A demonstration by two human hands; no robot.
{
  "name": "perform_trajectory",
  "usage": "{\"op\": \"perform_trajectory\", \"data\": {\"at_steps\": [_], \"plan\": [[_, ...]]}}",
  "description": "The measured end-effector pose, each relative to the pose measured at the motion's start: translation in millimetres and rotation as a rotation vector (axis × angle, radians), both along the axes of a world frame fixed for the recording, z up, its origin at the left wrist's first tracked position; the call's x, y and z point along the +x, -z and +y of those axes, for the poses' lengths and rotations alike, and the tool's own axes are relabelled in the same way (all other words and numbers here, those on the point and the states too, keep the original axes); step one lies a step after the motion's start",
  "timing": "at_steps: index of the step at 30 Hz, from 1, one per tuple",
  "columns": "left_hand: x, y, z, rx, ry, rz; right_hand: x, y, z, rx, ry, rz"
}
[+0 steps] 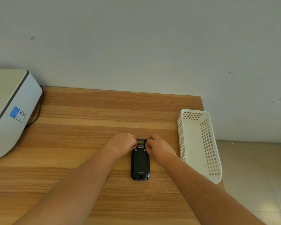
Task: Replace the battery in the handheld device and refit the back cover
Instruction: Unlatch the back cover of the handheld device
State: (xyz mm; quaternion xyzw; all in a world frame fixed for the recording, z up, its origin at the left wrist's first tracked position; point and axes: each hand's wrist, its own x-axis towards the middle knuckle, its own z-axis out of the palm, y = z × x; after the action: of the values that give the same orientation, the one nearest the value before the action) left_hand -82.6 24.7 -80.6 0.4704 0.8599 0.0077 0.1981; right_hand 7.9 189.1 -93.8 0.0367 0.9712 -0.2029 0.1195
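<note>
Fingers of both hands, left hand (124, 144) and right hand (158, 147), pinch one face-down handheld device (140, 163) beside one basket (198, 143)

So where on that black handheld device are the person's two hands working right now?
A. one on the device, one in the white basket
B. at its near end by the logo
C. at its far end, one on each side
C: the left hand and right hand meet at the far end of the handheld device, by its two small metal fasteners.
</note>
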Motion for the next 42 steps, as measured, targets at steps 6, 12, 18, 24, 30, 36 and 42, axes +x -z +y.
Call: {"op": "perform_trajectory", "data": {"at_steps": [6, 12, 18, 24, 30, 36, 42], "plan": [[8, 0, -1, 0.013, -0.065, 0.002, 2, 2, -6, -0.038, 0.086, 0.003], [35, -2, -17, 0.185, -0.248, -0.036, 14, -9, -22, -0.137, 0.23, 0.007], [85, 2, -46, 0.071, -0.413, -0.112, 24, -13, -36, -0.111, 0.207, -0.096], [105, 5, -45, 0.019, -0.443, -0.025, 18, -17, -41, -0.073, 0.22, -0.145], [103, 8, -43, -0.041, -0.43, 0.002, 14, -18, -43, -0.097, 0.243, -0.148], [106, 8, -43, -0.037, -0.428, 0.032, 17, -26, -43, -0.193, 0.302, -0.105], [109, 7, -43, -0.043, -0.415, 0.044, 28, -25, -47, -0.167, 0.337, -0.099]]}}
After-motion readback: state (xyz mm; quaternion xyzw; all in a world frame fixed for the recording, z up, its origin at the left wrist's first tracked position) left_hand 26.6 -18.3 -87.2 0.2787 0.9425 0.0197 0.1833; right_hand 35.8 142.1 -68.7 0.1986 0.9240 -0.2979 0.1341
